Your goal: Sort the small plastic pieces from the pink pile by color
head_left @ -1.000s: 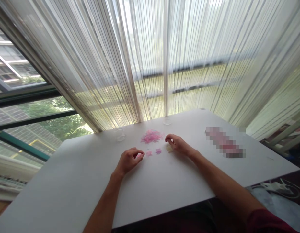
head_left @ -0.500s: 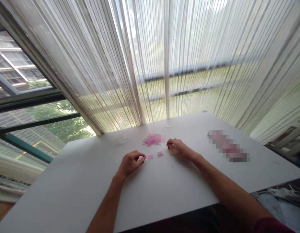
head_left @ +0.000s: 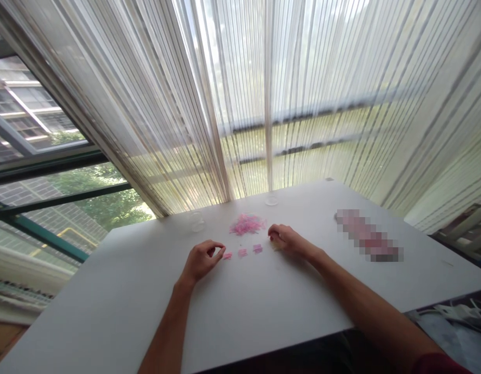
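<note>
My left hand (head_left: 203, 261) rests over the white table (head_left: 240, 301), thumb and forefinger pinched together; anything between the tips is too small to make out. Just right of those fingertips lies a small reddish-pink cluster of thin pieces (head_left: 228, 256). A pale pink cluster (head_left: 242, 252) and a purple cluster (head_left: 257, 249) continue the row. My right hand (head_left: 286, 240) has its fingers curled in beside a pale yellow cluster (head_left: 277, 246), partly hidden under it. Whether it grips a piece is hidden. Behind the row sits a loose heap of pink and purple thin pieces (head_left: 247, 224).
Two clear, shallow containers stand near the back edge: one container on the left (head_left: 198, 222), another container behind the heap (head_left: 271, 201). A blurred-out long pinkish object (head_left: 367, 236) lies on the right. Beyond the table hangs a sheer striped curtain (head_left: 248, 104).
My left hand has drawn back a little to the left, uncovering the reddish-pink cluster. My right hand has stayed nearly in place. The view has shifted slightly.
</note>
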Demonstrator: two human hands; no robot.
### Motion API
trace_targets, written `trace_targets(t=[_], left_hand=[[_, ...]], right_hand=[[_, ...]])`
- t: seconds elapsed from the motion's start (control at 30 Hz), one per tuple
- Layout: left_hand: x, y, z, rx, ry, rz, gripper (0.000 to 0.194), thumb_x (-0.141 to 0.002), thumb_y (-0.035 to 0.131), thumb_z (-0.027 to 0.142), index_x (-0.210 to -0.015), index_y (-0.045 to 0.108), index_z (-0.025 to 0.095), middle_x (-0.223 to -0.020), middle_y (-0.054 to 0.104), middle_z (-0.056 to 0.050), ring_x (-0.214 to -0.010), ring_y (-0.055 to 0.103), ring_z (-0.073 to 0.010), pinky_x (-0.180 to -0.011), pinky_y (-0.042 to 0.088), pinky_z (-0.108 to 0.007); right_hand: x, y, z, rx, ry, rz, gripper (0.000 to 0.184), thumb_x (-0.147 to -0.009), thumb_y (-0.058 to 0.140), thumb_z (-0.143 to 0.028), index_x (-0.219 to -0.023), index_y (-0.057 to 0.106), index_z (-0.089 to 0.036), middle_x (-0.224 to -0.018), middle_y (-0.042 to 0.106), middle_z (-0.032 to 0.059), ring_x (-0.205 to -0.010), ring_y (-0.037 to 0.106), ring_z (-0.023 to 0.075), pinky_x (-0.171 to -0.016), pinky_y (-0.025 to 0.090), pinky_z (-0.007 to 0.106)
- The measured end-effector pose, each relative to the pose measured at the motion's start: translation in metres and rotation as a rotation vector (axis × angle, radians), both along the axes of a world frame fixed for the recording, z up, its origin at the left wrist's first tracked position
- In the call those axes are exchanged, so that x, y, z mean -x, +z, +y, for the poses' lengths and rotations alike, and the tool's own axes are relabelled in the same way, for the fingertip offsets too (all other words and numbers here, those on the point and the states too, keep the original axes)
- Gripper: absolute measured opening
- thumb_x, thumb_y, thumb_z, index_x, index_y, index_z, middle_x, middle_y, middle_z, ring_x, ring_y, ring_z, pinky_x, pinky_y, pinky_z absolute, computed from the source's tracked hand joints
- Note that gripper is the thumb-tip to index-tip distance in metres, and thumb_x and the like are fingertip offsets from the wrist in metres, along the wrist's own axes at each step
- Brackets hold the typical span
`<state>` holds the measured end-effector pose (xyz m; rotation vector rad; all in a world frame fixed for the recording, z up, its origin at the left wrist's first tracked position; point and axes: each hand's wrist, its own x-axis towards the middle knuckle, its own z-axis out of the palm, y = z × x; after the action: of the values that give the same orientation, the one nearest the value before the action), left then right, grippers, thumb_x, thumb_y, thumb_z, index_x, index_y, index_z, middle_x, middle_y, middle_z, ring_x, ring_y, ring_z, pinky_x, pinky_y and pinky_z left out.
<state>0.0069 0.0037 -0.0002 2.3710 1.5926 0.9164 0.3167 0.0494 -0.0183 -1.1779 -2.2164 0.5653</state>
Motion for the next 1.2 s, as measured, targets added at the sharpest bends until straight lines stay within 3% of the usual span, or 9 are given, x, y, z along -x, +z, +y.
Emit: trace_targets(t=[0.27,1.2], left_hand=[[0.014,-0.001,0.003,0.022,0.051,-0.007,0.030,-0.084,0.057,0.043,-0.084,0.075,0.019,-0.057,0.051,0.002,-0.052,0.043,-0.0098,-0.053,0.036,-0.021],[-0.003,-0.002,-0.001,0.005,-0.023,-0.005,0.029,-0.086,0.057,0.041,-0.082,0.075,0.019,-0.057,0.052,0.002,-0.052,0.042,-0.0095,-0.053,0.034,-0.022]], right_hand=[[0.002,-0.004,0.002,-0.005,-0.004,0.045,0.019,-0.091,0.043,-0.016,-0.093,0.062,-0.017,-0.084,0.063,0.0058,-0.077,0.055,0.0163,-0.074,0.042,0.029],[0.003,-0.006,0.004,0.030,-0.035,0.102,0.016,-0.092,0.038,-0.018,-0.092,0.054,-0.019,-0.082,0.064,0.0043,-0.076,0.055,0.0165,-0.071,0.040,0.028]])
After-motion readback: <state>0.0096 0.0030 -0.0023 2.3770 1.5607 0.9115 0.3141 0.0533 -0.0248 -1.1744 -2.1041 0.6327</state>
